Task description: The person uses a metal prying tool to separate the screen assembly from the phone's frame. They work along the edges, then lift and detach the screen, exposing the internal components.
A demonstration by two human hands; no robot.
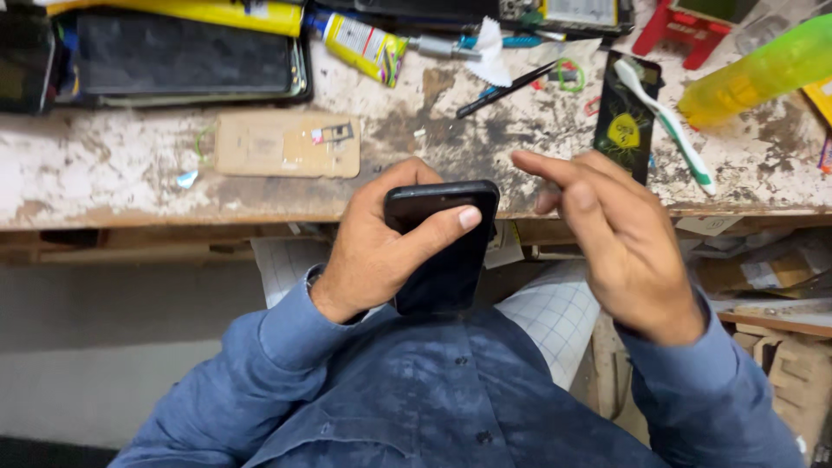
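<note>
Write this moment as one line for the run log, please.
left hand: holds black phone | right hand: open, beside phone, not touching | worn workbench behind

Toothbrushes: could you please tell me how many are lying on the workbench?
1: a white and green toothbrush lies slanted across a dark card at the workbench's right, beyond the right hand. Clutter could hide more.

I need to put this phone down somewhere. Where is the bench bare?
The widest bare stretch of worn bench lies left of the cardboard piece, below the dark tablet. A smaller patch sits between the cardboard and the black card. The back edge and right end, by the toothbrush and green bottle, are crowded.
</note>
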